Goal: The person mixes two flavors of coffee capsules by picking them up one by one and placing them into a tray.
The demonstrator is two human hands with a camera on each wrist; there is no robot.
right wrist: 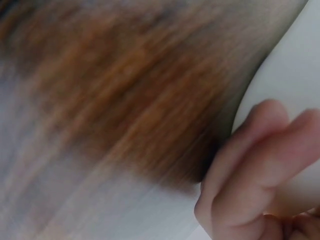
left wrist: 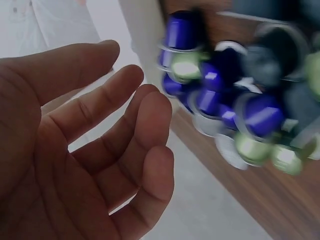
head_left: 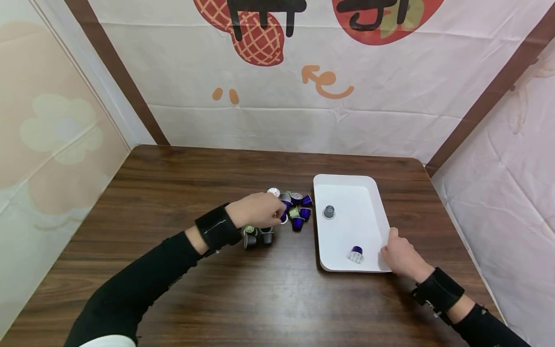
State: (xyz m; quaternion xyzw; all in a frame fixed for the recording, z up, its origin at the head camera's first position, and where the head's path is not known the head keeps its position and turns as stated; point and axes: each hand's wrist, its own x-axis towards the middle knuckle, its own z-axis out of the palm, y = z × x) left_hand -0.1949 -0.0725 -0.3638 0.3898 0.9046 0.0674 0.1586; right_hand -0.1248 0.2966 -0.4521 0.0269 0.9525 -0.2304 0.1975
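Observation:
My left hand (head_left: pixel 257 210) hovers over a pile of small coffee capsules on the table. In the left wrist view the fingers of that hand (left wrist: pixel 100 130) are loosely bent, with nothing between them. Beside it the pile shows blue-purple capsules (left wrist: pixel 262 117), light green capsules (left wrist: pixel 252 150) and dark grey ones, partly blurred. My right hand (head_left: pixel 403 255) grips the right rim of a white tray (head_left: pixel 351 193) near its front corner. Inside the tray a grey capsule (head_left: pixel 328 212) stands at the left, and a purple capsule (head_left: pixel 356 255) lies near the front.
Dark grey capsules (head_left: pixel 266 235) sit at the near side of the pile, partly under the left wrist. The brown wooden table (head_left: pixel 208 173) ends at printed white cloth (head_left: pixel 277 130) behind, with more cloth hanging at both sides.

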